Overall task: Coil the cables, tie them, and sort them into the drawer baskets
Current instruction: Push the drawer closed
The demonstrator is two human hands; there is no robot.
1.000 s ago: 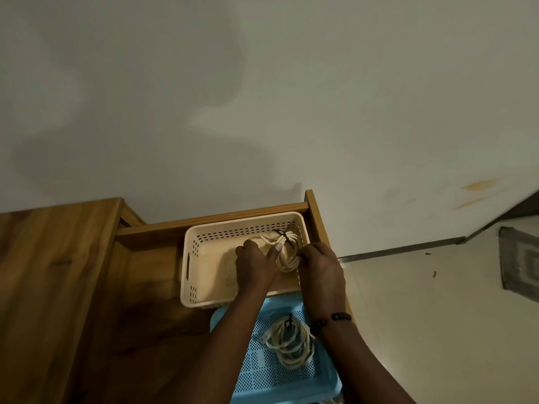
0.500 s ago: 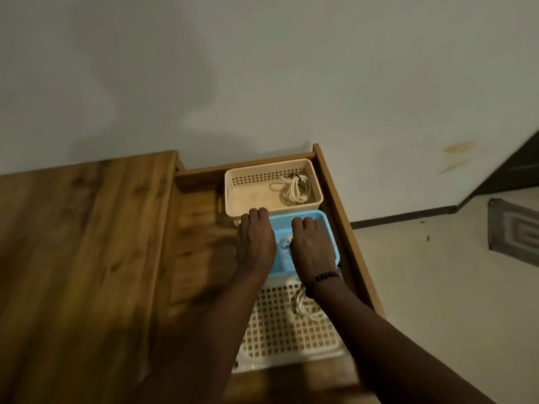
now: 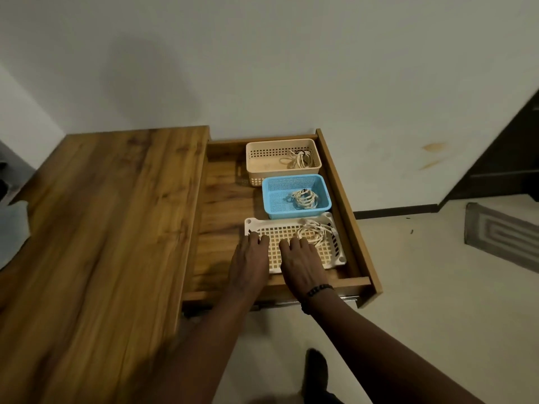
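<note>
Progress: likely near done, one tied coil per basket | left hand (image 3: 251, 259) and right hand (image 3: 302, 262): fingers loosely extended over white lattice plastic tray (image 3: 339, 259), gripping nothing | pale coiled cable (image 3: 316, 232) just beyond right fingertips | blue mesh basket (image 3: 322, 183), beige perforated basket (image 3: 252, 148) farther ahead, coils inside | wooden drawer (image 3: 345, 199) open; closing perhaps remains

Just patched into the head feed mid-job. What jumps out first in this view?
An open wooden drawer right of the desk top holds three baskets in a row: beige basket at the back, blue basket in the middle, white basket nearest. Each holds one coiled cable. The left hand and right hand lie flat, fingers straight, on the white basket's near edge.
</note>
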